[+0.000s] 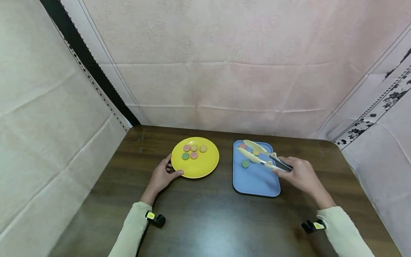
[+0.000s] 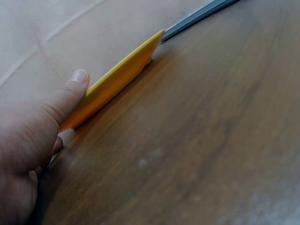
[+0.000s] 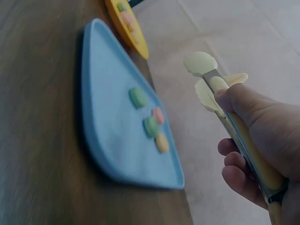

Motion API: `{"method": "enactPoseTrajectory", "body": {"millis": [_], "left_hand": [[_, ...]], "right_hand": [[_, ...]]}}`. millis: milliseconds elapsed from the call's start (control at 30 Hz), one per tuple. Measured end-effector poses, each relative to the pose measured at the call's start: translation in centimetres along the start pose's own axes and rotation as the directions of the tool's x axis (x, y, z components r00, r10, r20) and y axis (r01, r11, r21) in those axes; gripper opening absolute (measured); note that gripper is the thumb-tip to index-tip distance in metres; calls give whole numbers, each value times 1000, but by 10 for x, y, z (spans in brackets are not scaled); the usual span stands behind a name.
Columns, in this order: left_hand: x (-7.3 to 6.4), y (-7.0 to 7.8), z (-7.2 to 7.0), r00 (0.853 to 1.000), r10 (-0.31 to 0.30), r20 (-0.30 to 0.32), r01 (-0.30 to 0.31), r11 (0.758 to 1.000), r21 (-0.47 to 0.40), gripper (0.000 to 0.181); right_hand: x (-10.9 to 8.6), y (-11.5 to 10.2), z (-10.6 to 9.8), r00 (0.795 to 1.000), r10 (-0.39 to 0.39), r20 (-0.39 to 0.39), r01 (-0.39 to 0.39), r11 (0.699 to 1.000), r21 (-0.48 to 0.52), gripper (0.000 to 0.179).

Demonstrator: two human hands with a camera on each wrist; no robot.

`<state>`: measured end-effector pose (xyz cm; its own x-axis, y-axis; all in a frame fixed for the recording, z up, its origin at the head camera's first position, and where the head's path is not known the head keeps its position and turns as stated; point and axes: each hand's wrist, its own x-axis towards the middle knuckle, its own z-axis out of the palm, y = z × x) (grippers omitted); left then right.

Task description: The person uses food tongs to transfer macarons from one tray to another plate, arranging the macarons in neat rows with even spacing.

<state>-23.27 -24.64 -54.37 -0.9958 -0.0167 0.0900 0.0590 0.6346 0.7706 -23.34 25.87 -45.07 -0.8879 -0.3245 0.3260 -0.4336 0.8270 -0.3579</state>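
Note:
My left hand pinches the near left rim of a round yellow plate, its thumb over the edge and the other fingers partly hidden lower down. Several small macaron-like pieces in pink, yellow and green lie on the plate, such as a green one. Over on the right, my right hand grips metal tongs with cream tips. Those tips stand apart above a blue tray, with nothing between them. On the tray sit a pink piece, a yellow piece and two green ones.
Both dishes stand on a dark brown wooden table, with a strip of wood between them. Behind the far edge hangs a pale cloth; more cloth hangs at the left and right sides.

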Motion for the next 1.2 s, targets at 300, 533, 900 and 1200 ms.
{"method": "enactPoseTrajectory", "body": {"millis": [300, 533, 900, 1200], "left_hand": [[1, 0, -3, 1000, 1, 5, -1, 1000, 7, 101], [0, 0, -3, 1000, 2, 0, -2, 1000, 3, 101], [0, 1, -1, 1000, -3, -3, 3, 1000, -11, 101], [0, -1, 0, 1000, -7, 5, 8, 1000, -4, 100]], "right_hand": [[-28, 16, 1, 998, 51, 34, -50, 999, -20, 61], [-40, 20, 10, 996, 74, 44, -72, 997, -31, 61], [-44, 19, 19, 994, 74, 86, -73, 997, -10, 60], [-45, 21, 25, 991, 69, 111, -70, 998, 2, 60]]}}
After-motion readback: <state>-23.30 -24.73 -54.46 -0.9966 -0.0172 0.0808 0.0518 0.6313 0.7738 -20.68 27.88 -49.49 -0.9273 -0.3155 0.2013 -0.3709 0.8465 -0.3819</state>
